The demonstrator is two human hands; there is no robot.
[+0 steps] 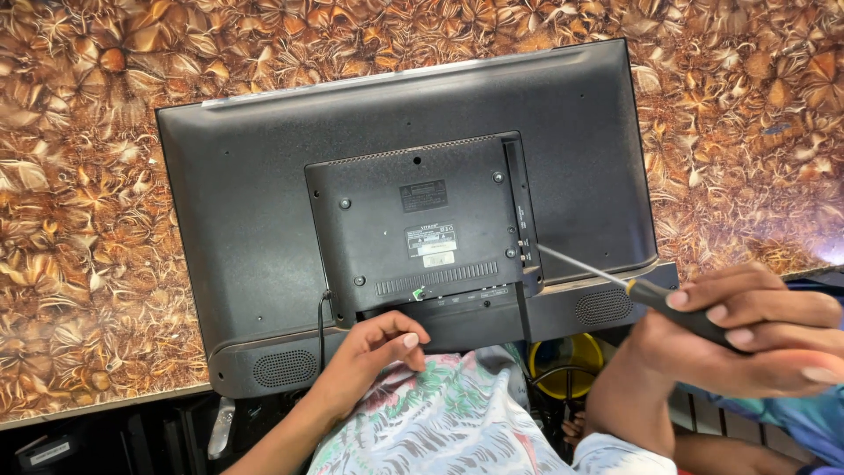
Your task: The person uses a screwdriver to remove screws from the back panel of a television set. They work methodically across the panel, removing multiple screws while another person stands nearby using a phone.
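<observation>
A black flat television (255, 220) lies face down on a table with a brown flower pattern (79, 220). Its raised back cover (413, 220) carries labels and several screws. My right hand (747, 330) grips the dark handle of a long screwdriver (580, 264). The thin shaft points left, and its tip touches the right side of the back cover. My left hand (374, 347) rests against the television's lower edge, below the back cover, fingers curled and holding nothing.
A black cable (322, 330) runs from the back cover over the near edge. Speaker grilles (283, 368) sit in the lower bar. Below the table edge are flower-printed cloth (440, 422) on my lap and a yellow round object (563, 356).
</observation>
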